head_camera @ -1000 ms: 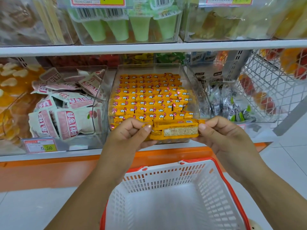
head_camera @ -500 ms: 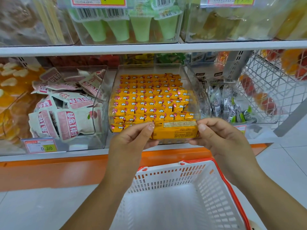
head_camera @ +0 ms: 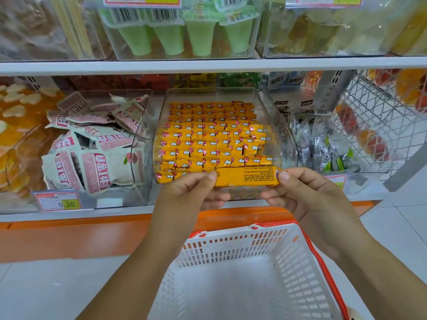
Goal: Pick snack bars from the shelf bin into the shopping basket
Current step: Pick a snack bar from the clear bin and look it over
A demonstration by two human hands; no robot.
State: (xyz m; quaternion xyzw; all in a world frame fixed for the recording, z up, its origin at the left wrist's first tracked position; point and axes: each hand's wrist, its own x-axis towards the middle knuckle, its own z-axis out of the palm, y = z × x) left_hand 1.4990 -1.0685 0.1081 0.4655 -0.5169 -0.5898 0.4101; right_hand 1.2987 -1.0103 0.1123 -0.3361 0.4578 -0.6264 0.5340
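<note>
The person holds one yellow snack bar with both hands. The bar lies flat and sideways, and its back with tiny print faces up toward the camera. The left hand pinches the left end of the bar, with the thumb on top and the other fingers curled under it. The right hand pinches the right end the same way, thumb on top and fingers curled below. So the bar sits right between the two hands, and each hand grips one end.

The bar is up in the air, just in front of the low front edge of the clear shelf bin. Inside the bin lie many more yellow bars, packed in neat rows. The held bar is higher than the shopping basket and close to the basket's far side. The basket is white with an orange rim, and it sits below the person's arms.

The bin stands on a white shelf with an orange strip under it. To the left is another clear bin full of pink and white bags, with a price tag in front. On the shelf above stand green cups. To the right is a wire basket.
</note>
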